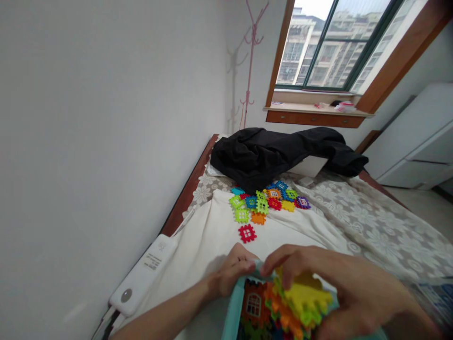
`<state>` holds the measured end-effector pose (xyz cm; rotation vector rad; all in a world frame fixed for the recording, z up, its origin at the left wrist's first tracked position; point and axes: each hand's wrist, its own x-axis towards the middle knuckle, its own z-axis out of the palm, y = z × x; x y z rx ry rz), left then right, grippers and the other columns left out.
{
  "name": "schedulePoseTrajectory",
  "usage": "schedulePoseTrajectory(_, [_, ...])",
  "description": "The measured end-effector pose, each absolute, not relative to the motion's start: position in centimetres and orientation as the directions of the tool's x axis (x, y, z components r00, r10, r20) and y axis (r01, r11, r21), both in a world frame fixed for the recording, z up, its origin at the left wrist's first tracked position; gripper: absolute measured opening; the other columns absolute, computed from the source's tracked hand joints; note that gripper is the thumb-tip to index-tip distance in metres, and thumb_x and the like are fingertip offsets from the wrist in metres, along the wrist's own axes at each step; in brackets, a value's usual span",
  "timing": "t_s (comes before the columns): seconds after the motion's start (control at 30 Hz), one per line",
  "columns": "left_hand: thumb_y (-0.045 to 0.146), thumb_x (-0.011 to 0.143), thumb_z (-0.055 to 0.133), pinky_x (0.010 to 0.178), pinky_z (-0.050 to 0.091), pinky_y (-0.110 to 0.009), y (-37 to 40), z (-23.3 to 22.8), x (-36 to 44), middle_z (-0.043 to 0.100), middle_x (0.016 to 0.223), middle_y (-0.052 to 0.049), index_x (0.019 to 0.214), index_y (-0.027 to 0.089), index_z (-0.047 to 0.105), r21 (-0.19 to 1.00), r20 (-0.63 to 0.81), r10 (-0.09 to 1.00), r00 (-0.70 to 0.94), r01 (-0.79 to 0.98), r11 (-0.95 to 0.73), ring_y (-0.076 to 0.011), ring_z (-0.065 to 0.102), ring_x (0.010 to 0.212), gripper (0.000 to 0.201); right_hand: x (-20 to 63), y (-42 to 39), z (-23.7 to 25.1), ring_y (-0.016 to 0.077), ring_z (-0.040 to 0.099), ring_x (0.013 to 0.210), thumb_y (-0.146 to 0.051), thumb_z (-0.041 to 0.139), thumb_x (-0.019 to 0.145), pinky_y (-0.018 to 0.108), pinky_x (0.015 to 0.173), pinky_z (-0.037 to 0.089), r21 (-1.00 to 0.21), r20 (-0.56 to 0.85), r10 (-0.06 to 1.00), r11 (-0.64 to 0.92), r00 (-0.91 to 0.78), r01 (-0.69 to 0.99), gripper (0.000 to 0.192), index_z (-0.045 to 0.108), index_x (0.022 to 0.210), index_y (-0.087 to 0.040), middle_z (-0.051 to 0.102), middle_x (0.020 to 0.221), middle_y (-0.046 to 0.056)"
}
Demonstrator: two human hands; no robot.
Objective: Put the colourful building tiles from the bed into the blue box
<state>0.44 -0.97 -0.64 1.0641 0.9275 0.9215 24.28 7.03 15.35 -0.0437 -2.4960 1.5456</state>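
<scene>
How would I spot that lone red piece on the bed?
Start at the black garment heaped at the bed's far end. Below it lies a cluster of coloured tiles on the cream cloth. The red tile sits alone, nearest the hands.

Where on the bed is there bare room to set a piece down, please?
Bare cloth lies between the lone red tile and the left hand, and left toward the power bank. Crowded: the tile pile below the black jacket.

bare cloth (212, 236) before hands; tile heap (269, 203), jacket (279, 156) beyond
</scene>
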Motion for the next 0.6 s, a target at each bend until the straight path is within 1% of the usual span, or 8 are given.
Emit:
schedulePoseTrajectory(0.07, [0.066,0.080,0.065,0.054,0.035,-0.029,-0.9,-1.0,0.3,0.048,0.057,0.001,0.058,0.019,0.056,0.965,-0.151,0.947,0.283,-0.166,0.203,-0.0148,0.044,0.058,0.053,23.8,7.4,15.3,0.0297,0.057,0.137,-0.044,0.088,0.081,0.041,0.114,0.046,-0.882,0.158,0.081,0.461,-0.984,-0.104,0.057,0.062,0.128,-0.025,0.058,0.148,0.014])
schedulePoseTrajectory(0.1, [0.065,0.080,0.066,0.055,0.036,-0.029,-0.8,-1.0,0.2,0.051,0.060,0.000,0.060,0.019,0.058,0.968,-0.142,0.959,0.246,-0.167,0.186,-0.0153,0.046,0.060,0.051,23.5,8.0,14.8,0.0302,0.056,0.137,-0.048,0.086,0.083,0.042,0.115,0.045,-0.877,0.187,0.097,0.465,-0.978,-0.122,0.053,0.065,0.125,-0.024,0.058,0.148,0.014])
schedulePoseTrajectory(0.2, [0.064,0.078,0.068,0.056,0.037,-0.027,-0.8,-0.9,0.1,0.054,0.065,0.002,0.066,0.019,0.059,0.964,-0.124,0.969,0.216,-0.204,0.169,-0.0137,0.046,0.061,0.048,22.2,10.8,11.5,0.0264,0.062,0.129,-0.047,0.066,0.100,0.042,0.112,0.047,-0.859,0.265,0.275,0.502,-0.924,-0.096,0.032,0.069,0.120,-0.023,0.068,0.133,0.012])
schedulePoseTrajectory(0.27, [0.065,0.079,0.066,0.051,0.033,-0.025,-0.8,-0.6,0.2,0.050,0.060,0.002,0.063,0.018,0.055,0.949,-0.121,0.946,0.301,-0.246,0.200,-0.0112,0.041,0.053,0.051,21.1,12.6,8.4,0.0245,0.066,0.120,-0.042,0.059,0.104,0.041,0.107,0.051,-0.827,0.213,0.380,0.561,-0.900,0.042,0.027,0.069,0.121,-0.024,0.071,0.127,0.010])
schedulePoseTrajectory(0.3, [0.065,0.080,0.064,0.048,0.030,-0.025,-0.7,-0.5,0.3,0.047,0.057,0.003,0.061,0.018,0.053,0.941,-0.115,0.930,0.350,-0.260,0.215,-0.0101,0.038,0.049,0.052,20.6,13.2,6.9,0.0247,0.067,0.118,-0.040,0.060,0.103,0.042,0.106,0.051,-0.788,0.191,0.399,0.608,-0.897,0.103,0.026,0.069,0.122,-0.024,0.071,0.125,0.010])
schedulePoseTrajectory(0.43, [0.064,0.081,0.062,0.045,0.019,-0.025,-0.5,0.6,0.4,0.033,0.050,0.006,0.054,0.020,0.041,0.955,-0.045,0.923,0.381,-0.256,0.153,-0.0070,0.026,0.045,0.055,18.4,14.0,2.0,0.0276,0.064,0.119,-0.036,0.078,0.089,0.042,0.104,0.052,-0.602,0.189,0.312,0.786,-0.931,0.141,0.037,0.068,0.122,-0.021,0.068,0.129,0.011])
schedulePoseTrajectory(0.53, [0.063,0.082,0.061,0.045,0.019,-0.025,-0.5,1.3,0.5,0.033,0.050,0.006,0.056,0.020,0.042,0.959,-0.052,0.923,0.382,-0.240,0.153,-0.0071,0.026,0.045,0.054,17.8,13.8,0.3,0.0275,0.061,0.120,-0.027,0.076,0.089,0.042,0.103,0.050,-0.506,0.210,0.304,0.847,-0.929,0.162,0.032,0.068,0.120,-0.022,0.068,0.128,0.011])
schedulePoseTrajectory(0.6, [0.065,0.083,0.059,0.045,0.021,-0.024,-0.6,1.4,0.6,0.037,0.052,0.004,0.058,0.019,0.047,0.952,-0.072,0.915,0.396,-0.246,0.182,-0.0078,0.029,0.045,0.053,17.7,13.7,0.0,0.0260,0.062,0.116,-0.023,0.073,0.090,0.040,0.101,0.050,-0.502,0.211,0.273,0.854,-0.939,0.135,0.025,0.067,0.115,-0.021,0.069,0.123,0.010])
